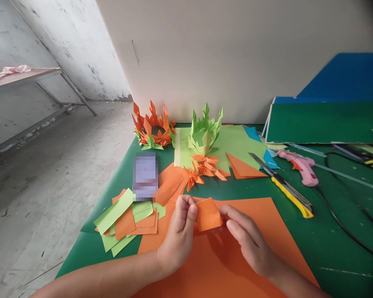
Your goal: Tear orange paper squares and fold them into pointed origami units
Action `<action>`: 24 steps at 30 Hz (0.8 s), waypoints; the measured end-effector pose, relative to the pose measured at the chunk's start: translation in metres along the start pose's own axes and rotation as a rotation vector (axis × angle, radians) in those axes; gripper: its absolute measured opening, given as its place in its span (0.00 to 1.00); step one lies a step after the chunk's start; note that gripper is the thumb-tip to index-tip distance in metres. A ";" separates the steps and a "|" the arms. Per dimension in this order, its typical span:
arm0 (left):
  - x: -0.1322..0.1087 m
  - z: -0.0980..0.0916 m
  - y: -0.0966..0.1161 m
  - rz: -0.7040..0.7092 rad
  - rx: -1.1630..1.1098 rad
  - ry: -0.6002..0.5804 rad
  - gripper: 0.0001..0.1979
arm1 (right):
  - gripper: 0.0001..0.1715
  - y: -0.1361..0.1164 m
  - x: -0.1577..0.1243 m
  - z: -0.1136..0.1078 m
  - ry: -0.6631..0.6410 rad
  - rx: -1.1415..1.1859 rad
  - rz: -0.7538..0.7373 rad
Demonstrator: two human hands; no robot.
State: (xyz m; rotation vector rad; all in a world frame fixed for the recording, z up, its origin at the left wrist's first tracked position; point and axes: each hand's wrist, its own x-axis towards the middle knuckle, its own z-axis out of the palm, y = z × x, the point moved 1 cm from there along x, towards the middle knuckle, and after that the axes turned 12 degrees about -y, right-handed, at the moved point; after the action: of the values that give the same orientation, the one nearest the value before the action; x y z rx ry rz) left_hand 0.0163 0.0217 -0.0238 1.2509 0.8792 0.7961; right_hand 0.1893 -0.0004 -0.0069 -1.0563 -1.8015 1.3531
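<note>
A small square of orange paper (209,214) is pinched at its left edge between the thumb and curled fingers of my left hand (179,236). My right hand (251,238) is at the square's right edge. Its fingers are stretched out, the index fingertip at the paper's edge and the thumb apart from it; whether they touch the paper is hard to tell. Under both hands lies a large orange sheet (230,265). Just beyond it are folded orange paper flowers (205,167) and a folded orange triangle (245,167).
An orange paper crown (152,128) and a green paper crown (205,132) stand at the back. Cut paper strips (121,223) and a blurred purple rectangle (145,176) lie left. A utility knife (286,190), blade out, and a corded pink glue gun (298,165) lie right.
</note>
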 end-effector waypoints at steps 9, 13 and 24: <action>0.005 -0.003 0.005 0.106 0.118 -0.036 0.11 | 0.17 0.009 0.001 0.003 0.127 -0.146 0.087; 0.008 -0.006 0.006 0.095 0.139 -0.022 0.11 | 0.17 0.007 0.002 0.002 0.084 -0.136 0.118; 0.010 -0.012 0.007 0.121 0.386 -0.103 0.09 | 0.16 0.008 0.003 0.008 -0.027 -0.142 0.126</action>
State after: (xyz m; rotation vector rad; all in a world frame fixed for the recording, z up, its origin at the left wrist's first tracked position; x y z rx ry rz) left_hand 0.0105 0.0371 -0.0193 1.6822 0.9056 0.6677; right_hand 0.1827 0.0001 -0.0163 -1.2511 -1.9010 1.3334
